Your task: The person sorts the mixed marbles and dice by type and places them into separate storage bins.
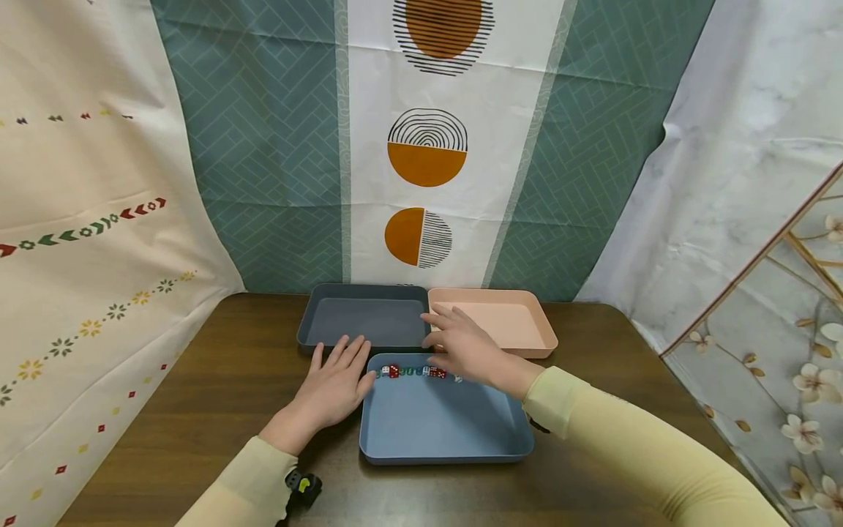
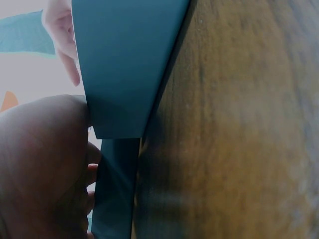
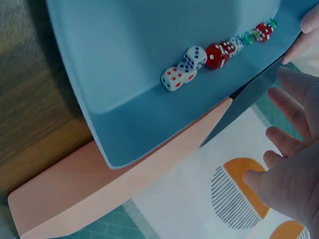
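On the dark wood-grain table [image 1: 217, 380], my left hand [image 1: 332, 388] is lying flat, fingers spread, touching the smooth blue plastic tray [image 1: 441, 428]. Small cubic dice [image 1: 413, 372] are lining its far wall. My right hand [image 1: 464, 348] is hovering over them, fingers loose, holding nothing.

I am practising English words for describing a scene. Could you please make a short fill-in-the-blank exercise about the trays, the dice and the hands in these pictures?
1. The dice lie in a row inside the ____ tray.
2. The pink tray stands to the ____ of the dark grey tray.
3. The left hand rests flat on the wooden ____.
4. The right hand hovers over the row with its fingers ____.

Missing words: blue; right; table; spread
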A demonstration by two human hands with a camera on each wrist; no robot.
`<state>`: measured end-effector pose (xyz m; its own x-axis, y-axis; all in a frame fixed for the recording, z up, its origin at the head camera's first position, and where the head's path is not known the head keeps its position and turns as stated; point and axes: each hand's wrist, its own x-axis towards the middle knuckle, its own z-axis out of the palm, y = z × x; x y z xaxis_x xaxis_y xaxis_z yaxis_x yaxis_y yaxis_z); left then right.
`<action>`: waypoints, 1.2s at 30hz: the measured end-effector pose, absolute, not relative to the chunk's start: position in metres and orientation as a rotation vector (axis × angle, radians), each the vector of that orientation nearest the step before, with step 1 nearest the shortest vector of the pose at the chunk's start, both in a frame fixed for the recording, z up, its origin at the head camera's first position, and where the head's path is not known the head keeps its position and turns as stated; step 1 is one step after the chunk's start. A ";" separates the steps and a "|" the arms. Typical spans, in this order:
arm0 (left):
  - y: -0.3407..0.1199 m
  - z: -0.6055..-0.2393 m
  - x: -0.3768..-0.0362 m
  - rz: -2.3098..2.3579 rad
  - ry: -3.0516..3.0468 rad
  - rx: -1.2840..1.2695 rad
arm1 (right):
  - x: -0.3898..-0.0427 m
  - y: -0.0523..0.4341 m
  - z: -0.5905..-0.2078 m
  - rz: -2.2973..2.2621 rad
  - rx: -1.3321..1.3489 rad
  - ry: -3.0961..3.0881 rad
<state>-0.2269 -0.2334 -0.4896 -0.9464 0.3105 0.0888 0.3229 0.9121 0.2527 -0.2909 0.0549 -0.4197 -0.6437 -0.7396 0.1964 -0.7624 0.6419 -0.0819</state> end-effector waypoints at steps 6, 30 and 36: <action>-0.232 -0.491 -0.229 -0.425 -3.030 -0.488 | -0.286 0.051 -0.423 0.198 1.284 -2.707; -0.231 -0.489 -0.227 -0.409 -3.014 -0.485 | -0.286 0.040 -0.443 0.035 1.288 -2.765; -0.231 -0.489 -0.226 -0.416 -3.013 -0.486 | -0.287 0.038 -0.447 0.015 1.276 -2.781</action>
<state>-0.2263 -0.2309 -0.4887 -0.9485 0.2998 0.1027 0.3164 0.9138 0.2546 -0.2874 0.0379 -0.4469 -0.6494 -0.7564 0.0784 -0.7572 0.6527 0.0252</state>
